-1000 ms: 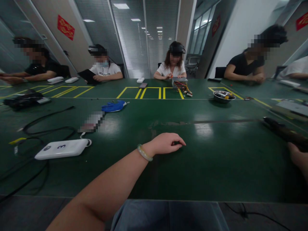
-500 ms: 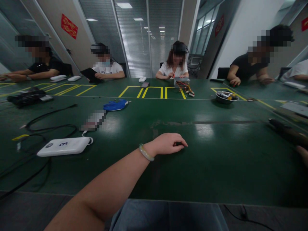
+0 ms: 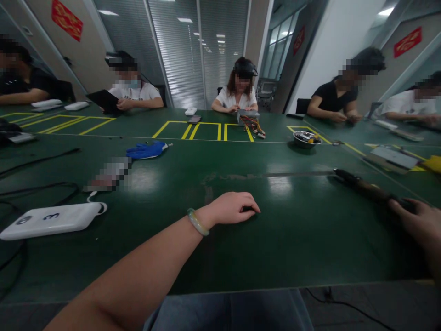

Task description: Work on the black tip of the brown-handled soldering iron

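My left hand [image 3: 234, 208] rests palm down on the green table [image 3: 275, 248], its fingers loosely curled and a dark gap between thumb and fingers. I see nothing in it. A pale bangle [image 3: 198, 222] circles that wrist. At the right edge my right hand [image 3: 418, 223] is closed around the near end of a long dark rod-like tool [image 3: 374, 191]. The tool is held low over the table, its narrow tip toward the middle. Blur hides its exact kind, and some of the right fingers are hidden.
On the left lie a white power bank [image 3: 55, 219], a phone [image 3: 110, 174], a blue glove [image 3: 146, 150] and black cables [image 3: 37, 187]. Farther off are a metal bowl [image 3: 306, 139] of small parts and a grey box [image 3: 247, 115] with coloured wires. Several people sit opposite.
The view has turned right, shifting the scene leftward. My right hand and the dark tool have come farther in from the right edge. My left hand stays resting on the table.
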Demonstrator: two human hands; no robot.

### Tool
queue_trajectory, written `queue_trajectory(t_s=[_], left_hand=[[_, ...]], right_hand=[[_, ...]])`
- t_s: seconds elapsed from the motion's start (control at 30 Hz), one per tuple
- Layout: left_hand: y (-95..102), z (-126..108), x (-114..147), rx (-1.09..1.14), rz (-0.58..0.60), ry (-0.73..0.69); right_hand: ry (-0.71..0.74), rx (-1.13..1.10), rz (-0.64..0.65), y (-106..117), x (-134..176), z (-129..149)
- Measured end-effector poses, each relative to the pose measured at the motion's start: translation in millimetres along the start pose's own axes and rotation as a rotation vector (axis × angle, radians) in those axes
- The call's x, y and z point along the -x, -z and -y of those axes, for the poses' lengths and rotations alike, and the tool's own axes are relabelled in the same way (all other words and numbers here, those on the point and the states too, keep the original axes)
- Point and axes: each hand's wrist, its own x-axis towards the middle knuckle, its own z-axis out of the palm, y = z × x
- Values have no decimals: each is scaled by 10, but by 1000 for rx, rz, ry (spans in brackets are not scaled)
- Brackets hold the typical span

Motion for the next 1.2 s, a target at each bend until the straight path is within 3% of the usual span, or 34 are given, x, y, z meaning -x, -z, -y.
queue_trajectory(t_s=[0.07, 0.1, 0.27, 0.37, 0.47, 0.57, 0.7, 0.83, 0.97, 1.07, 1.2], left_hand=[[-13, -1, -5, -9, -9, -10], [-20, -3, -8, -17, -14, -11], [-23, -65, -25, -53, -47, -40], [11, -97, -25, -132, -181, -42], [35, -54, -4, -278, -330, 52], [27, 60, 40, -407, -396, 215], [22, 202, 103, -479, -353, 334], [52, 254, 107, -471, -339, 352], [60, 252, 82, -482, -335, 353], [53, 238, 69, -493, -328, 377], [50, 214, 63, -500, -318, 405]], right_hand=[[-49, -27, 139, 98, 121, 384], [4, -46, 191, 143, 203, 621], [414, -126, 290, 254, 799, 2049], [634, -216, 324, 253, 1292, 2924], [818, -335, 385, 264, 1847, 3649], [965, -448, 450, 307, 2333, 4096], [1122, -584, 491, 415, 2564, 4180], [1179, -635, 478, 605, 2293, 3945], [1081, -566, 390, 818, 1967, 3748], [933, -395, 350, 899, 1834, 3594], [771, -59, 576, 871, 1715, 3388]])
